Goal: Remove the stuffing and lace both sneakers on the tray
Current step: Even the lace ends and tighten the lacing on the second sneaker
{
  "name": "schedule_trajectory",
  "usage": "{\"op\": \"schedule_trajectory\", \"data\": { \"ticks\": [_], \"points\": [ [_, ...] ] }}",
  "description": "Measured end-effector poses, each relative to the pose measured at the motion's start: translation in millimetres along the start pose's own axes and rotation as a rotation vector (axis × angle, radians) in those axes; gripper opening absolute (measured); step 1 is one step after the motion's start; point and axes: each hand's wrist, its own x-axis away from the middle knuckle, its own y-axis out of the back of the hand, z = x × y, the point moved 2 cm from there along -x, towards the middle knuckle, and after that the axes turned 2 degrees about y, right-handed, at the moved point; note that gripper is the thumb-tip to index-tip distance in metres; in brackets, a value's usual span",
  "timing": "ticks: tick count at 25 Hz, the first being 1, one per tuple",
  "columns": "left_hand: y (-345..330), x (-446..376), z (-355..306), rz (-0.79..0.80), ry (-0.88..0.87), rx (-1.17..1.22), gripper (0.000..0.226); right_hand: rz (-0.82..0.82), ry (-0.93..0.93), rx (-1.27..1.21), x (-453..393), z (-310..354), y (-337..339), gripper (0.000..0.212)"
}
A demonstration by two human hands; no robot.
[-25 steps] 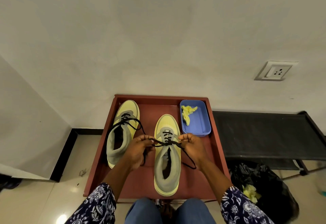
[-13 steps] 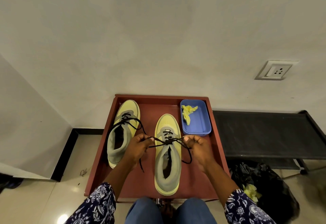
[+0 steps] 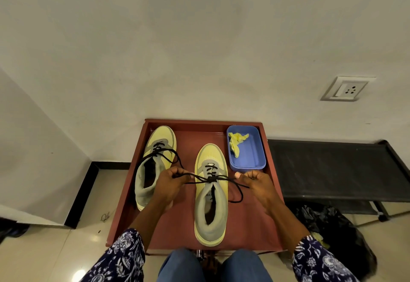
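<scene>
Two yellow-and-grey sneakers stand on a red-brown tray point(image 3: 248, 226), toes toward the wall. The right sneaker point(image 3: 211, 195) carries a black lace point(image 3: 213, 179) crossed over its tongue. My left hand point(image 3: 172, 184) grips one lace end to the sneaker's left, and my right hand point(image 3: 255, 184) grips the other end to its right, stretching the lace taut sideways. A loose loop of lace hangs below my right hand. The left sneaker point(image 3: 155, 161) lies behind my left hand with its own black lace point(image 3: 165, 151) loose over its opening.
A blue tub point(image 3: 248, 159) at the tray's back right holds crumpled yellow paper point(image 3: 236, 143). A black bench point(image 3: 332, 170) stands to the right, with a black bag point(image 3: 337, 230) beneath it. The wall, with a socket point(image 3: 347, 88), rises just behind the tray.
Both hands have moved apart, left one leftward and right one rightward, drawing the right sneaker's lace tighter across its tongue. The sneakers and tub stay put.
</scene>
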Motion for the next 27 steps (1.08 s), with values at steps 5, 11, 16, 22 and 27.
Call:
{"op": "schedule_trajectory", "data": {
  "ticks": [5, 11, 16, 22, 27],
  "points": [
    [-7.6, 4.7, -8.4, -0.018, -0.025, 0.056, 0.007, 0.003, 0.017, 0.078, 2.9, -1.3, 0.2, 0.038],
    [-4.2, 4.6, -5.1, -0.030, -0.013, 0.026, 0.004, -0.006, 0.067, 0.147, 2.7, -5.5, 0.1, 0.041],
    [-3.4, 4.0, -3.3, -0.036, -0.017, -0.019, 0.003, -0.003, 0.119, 0.160, 1.2, -6.3, 2.5, 0.037],
    [-0.4, 1.7, -3.7, -0.045, -0.024, -0.075, 0.003, -0.068, 0.079, 0.075, -5.8, -0.9, 11.2, 0.039],
    [-0.2, 3.8, -8.6, -0.052, -0.044, -0.040, 0.008, -0.162, -0.093, -0.342, -9.8, -0.5, 18.4, 0.026]
  ]
}}
